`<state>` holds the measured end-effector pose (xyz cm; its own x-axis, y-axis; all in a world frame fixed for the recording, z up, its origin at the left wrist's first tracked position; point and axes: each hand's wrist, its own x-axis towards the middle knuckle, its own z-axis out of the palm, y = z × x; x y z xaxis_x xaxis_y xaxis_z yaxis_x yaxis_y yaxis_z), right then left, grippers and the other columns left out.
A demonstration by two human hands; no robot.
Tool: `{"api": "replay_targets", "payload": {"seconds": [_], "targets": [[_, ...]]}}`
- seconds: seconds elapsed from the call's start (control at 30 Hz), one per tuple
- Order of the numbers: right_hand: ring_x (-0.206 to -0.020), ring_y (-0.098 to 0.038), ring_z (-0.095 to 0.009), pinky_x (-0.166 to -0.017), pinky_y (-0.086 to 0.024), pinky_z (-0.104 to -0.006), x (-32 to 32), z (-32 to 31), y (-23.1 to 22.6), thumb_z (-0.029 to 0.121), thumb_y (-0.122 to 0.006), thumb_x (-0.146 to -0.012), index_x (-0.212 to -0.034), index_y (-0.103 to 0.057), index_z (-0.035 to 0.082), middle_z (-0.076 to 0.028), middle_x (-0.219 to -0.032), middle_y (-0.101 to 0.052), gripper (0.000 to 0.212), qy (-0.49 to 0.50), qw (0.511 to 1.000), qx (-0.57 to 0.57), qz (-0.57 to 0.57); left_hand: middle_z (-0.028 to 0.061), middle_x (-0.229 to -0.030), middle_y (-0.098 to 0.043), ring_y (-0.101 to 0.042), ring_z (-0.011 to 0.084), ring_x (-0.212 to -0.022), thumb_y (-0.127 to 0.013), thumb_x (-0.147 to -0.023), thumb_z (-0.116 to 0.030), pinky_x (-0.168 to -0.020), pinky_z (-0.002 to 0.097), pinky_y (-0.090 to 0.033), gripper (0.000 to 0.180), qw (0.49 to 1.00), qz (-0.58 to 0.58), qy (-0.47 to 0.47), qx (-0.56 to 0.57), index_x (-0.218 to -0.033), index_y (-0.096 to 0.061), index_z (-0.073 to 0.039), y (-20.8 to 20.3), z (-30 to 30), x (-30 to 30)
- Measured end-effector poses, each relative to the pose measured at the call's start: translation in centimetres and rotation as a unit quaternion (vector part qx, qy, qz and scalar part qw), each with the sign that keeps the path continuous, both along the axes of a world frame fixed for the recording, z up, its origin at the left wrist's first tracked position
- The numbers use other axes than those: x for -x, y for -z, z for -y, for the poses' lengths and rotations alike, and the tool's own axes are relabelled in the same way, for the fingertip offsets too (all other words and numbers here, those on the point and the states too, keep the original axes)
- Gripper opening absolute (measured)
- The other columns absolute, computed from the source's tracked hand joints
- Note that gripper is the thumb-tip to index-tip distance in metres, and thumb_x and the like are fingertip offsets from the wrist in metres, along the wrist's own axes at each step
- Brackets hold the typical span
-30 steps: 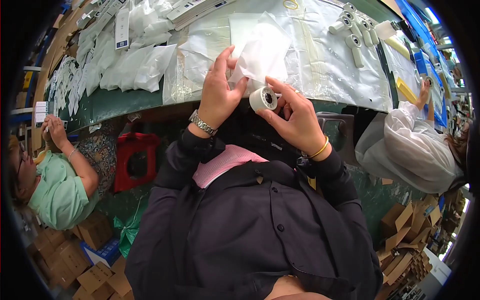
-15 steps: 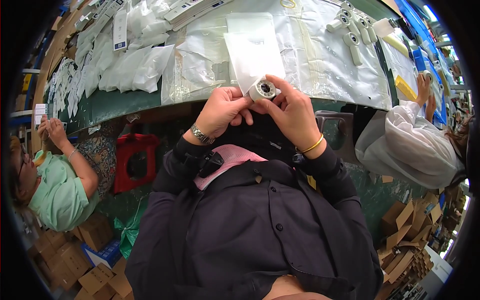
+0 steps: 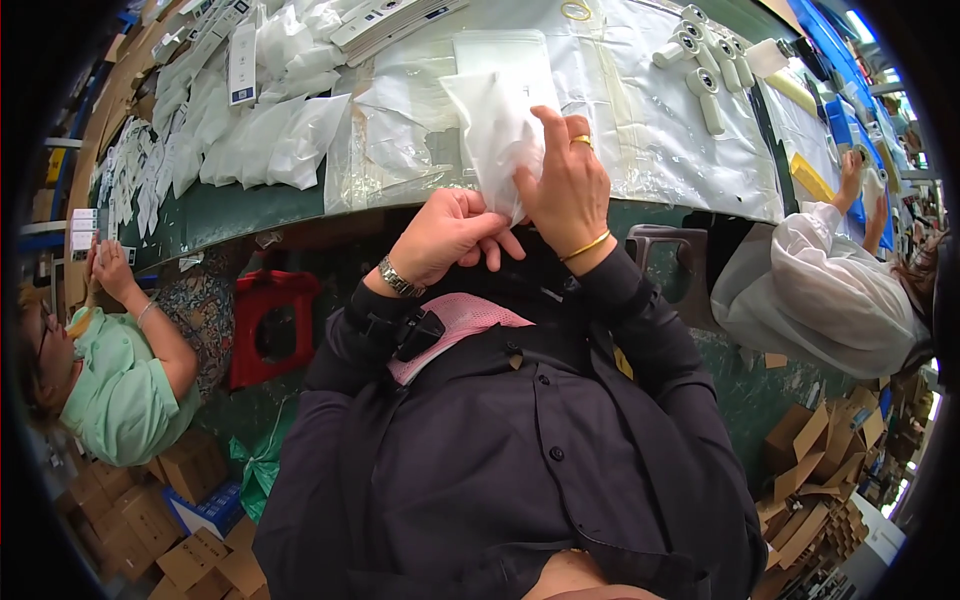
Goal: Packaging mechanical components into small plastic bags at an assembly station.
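A frosted white plastic bag [image 3: 497,125] stands over the table's near edge, its lower end toward me. My left hand [image 3: 455,232] pinches that lower end between thumb and fingers. My right hand [image 3: 568,180] lies along the bag's right side, index finger stretched up and thumb against the plastic. A pale, blurred shape shows through the bag near my thumb; the round-headed white device is no longer visible outside it. Behind the bag lies another flat translucent bag [image 3: 500,50].
White round-headed handheld devices [image 3: 706,90] lie at the far right. Filled frosted bags [image 3: 265,140] and flat printed boxes [image 3: 395,28] cover the far left. One person [image 3: 130,380] works at left, another [image 3: 820,285] at right. A red stool [image 3: 272,325] stands below the table.
The round-headed device has gone from my fingers' view, into the bag as it appears. My right hand has moved up along the bag and its fingers have straightened.
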<state>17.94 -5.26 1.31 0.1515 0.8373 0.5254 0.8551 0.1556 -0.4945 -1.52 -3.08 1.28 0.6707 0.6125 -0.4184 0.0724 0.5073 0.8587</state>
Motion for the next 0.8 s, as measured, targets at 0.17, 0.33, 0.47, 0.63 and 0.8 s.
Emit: {"api": "replay_targets", "payload": {"seconds": [0.17, 0.33, 0.47, 0.63, 0.8], "targets": [[-0.078, -0.073, -0.036, -0.070, -0.057, -0.0465, -0.6, 0.5, 0.2, 0.016, -0.076, -0.090, -0.141, -0.059, 0.009, -0.015, -0.106, -0.073, 0.054, 0.000, 0.996, 0.085, 0.013, 0.0167, -0.091, -0.080, -0.068, 0.0090, -0.060, -0.063, -0.109, -0.018, -0.045, 0.0178, -0.036, 0.021, 0.998, -0.034, -0.050, -0.034, -0.112, -0.071, 0.001, -1.0, 0.6, 0.0], [-0.077, -0.072, -0.016, -0.066, -0.054, -0.0317, -1.6, 3.2, 0.0, 0.008, -0.072, -0.096, -0.144, -0.057, 0.004, -0.009, -0.095, -0.075, 0.051, -0.068, 0.962, 0.122, -0.235, 0.0153, -0.091, -0.080, -0.067, 0.0078, -0.059, -0.064, -0.109, -0.018, -0.046, 0.0168, -0.035, 0.023, 0.990, -0.062, -0.105, -0.069, -0.116, -0.072, 0.002, -0.6, 0.1, 1.7], [-0.075, -0.067, -0.005, -0.064, -0.050, -0.0224, -2.5, 4.0, 0.2, 0.003, -0.067, -0.102, -0.146, -0.055, 0.001, -0.003, -0.090, -0.074, 0.046, -0.144, 0.839, 0.149, -0.503, 0.0127, -0.089, -0.080, -0.065, 0.0065, -0.058, -0.066, -0.108, -0.019, -0.046, 0.0164, -0.034, 0.026, 0.997, -0.048, -0.053, -0.035, -0.121, -0.072, 0.003, -0.2, 0.5, 3.8], [-0.075, -0.068, -0.006, -0.065, -0.051, -0.0219, -1.8, 4.5, -0.1, -0.001, -0.063, -0.103, -0.145, -0.055, -0.001, -0.003, -0.091, -0.074, 0.042, -0.119, 0.869, 0.165, -0.450, 0.0107, -0.087, -0.080, -0.064, 0.0054, -0.058, -0.069, -0.107, -0.021, -0.047, 0.0159, -0.034, 0.028, 0.997, -0.043, -0.045, -0.035, -0.122, -0.073, 0.003, -0.4, 0.8, 4.4], [-0.077, -0.068, -0.006, -0.068, -0.052, -0.0212, -1.2, 4.8, 0.4, -0.003, -0.065, -0.103, -0.144, -0.056, -0.001, -0.004, -0.096, -0.075, 0.042, -0.102, 0.924, 0.179, -0.323, 0.0092, -0.086, -0.079, -0.064, 0.0047, -0.059, -0.072, -0.106, -0.022, -0.048, 0.0158, -0.035, 0.029, 0.994, -0.077, 0.001, -0.083, -0.120, -0.075, 0.003, 0.0, 0.8, 3.9]]}}
